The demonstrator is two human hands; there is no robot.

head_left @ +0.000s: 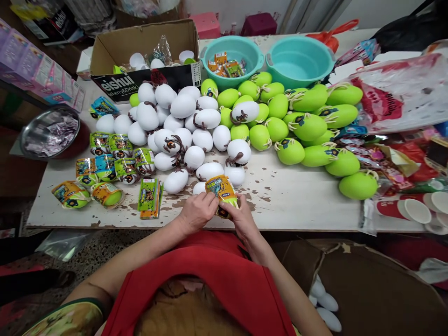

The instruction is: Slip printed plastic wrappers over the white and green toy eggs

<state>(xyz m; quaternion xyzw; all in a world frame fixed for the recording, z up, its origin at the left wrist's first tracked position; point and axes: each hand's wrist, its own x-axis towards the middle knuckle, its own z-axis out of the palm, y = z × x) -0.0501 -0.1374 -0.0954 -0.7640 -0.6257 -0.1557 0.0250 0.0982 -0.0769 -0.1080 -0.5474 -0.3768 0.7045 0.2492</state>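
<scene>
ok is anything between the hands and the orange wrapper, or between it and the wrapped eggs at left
Nothing visible separates the left hand or right hand from the orange wrapper; both touch it. Toward the wrapped eggs, white eggs and stacked flat packets lie between.

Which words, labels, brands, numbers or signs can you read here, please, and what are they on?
"eishui": cardboard box front.
"eberry&Drink", start unclear: below that.
"eishui": black package, upper left.
Too small or blurred: print on the held wrapped egg, green packet, purple boxes, plastic bag, paper cups.
</scene>
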